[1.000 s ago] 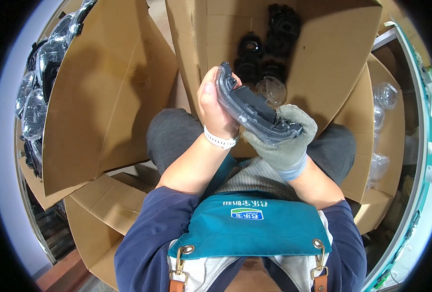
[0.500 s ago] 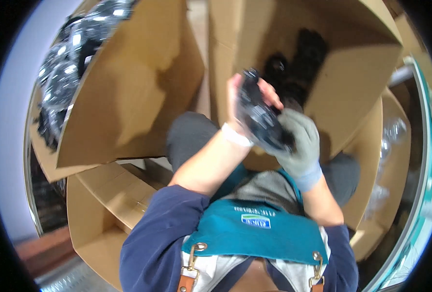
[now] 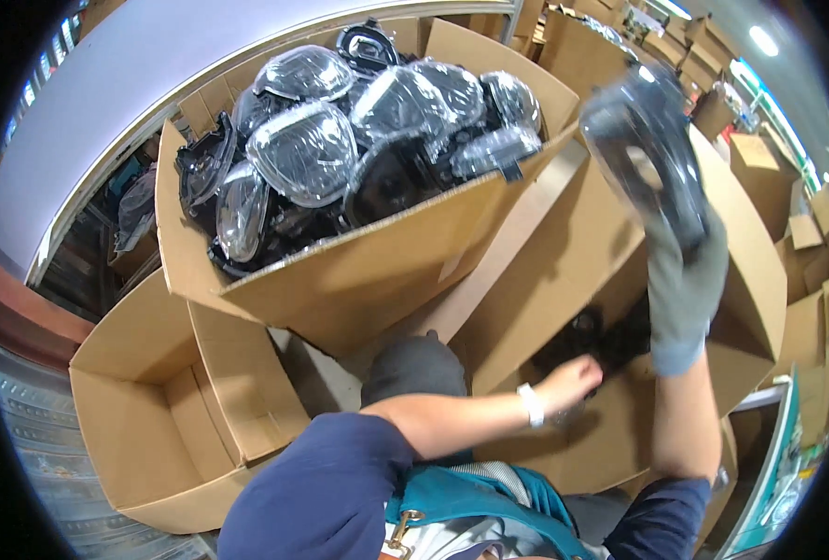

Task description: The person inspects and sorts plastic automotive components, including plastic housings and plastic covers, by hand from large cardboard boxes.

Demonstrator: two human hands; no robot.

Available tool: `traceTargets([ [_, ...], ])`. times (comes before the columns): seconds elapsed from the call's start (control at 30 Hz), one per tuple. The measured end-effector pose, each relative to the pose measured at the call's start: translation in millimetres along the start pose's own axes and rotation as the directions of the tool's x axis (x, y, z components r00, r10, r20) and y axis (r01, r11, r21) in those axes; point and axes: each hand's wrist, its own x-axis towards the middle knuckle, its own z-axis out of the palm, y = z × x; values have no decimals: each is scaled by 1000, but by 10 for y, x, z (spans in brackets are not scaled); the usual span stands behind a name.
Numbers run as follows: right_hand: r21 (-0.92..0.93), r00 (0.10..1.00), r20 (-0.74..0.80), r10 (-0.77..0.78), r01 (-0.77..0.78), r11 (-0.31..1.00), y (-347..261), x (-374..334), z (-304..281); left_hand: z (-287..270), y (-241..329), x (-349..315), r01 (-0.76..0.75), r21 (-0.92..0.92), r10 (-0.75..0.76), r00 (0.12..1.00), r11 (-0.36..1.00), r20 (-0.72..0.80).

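Observation:
Raised at the upper right, my gloved right hand (image 3: 689, 289) grips a black plastic housing with a glossy clear cover (image 3: 647, 154). Motion smears this part a little, and it hides the gloved fingertips in places. My bare left hand (image 3: 571, 385) is over the deep cardboard box (image 3: 526, 299) on the right, its fingers curled. Whether they hold anything does not show. Beyond that hand several dark parts (image 3: 582, 327) lie in shadow inside the box. A large carton (image 3: 368, 289) at the upper middle is heaped with similar black housings with clear covers (image 3: 302, 154).
At the lower left stands an open cardboard box (image 3: 172, 420). A ribbed metal surface (image 3: 36, 439) runs along the far left, with a reddish beam (image 3: 32, 299) above it. Stacked cartons (image 3: 806, 252) fill the right side, near a teal-edged frame (image 3: 759, 467).
My right hand has lifted the housing up and to the right. My left hand has let go of it and moved lower. The view has swung, bringing the heaped carton fully into sight.

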Motion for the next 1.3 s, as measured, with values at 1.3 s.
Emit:
traceTargets([
  [1.3,252,365,-416,833,-834,491,2475,-3413,-1138,55,-913,864,543,-196,-575,739,817,-351],
])
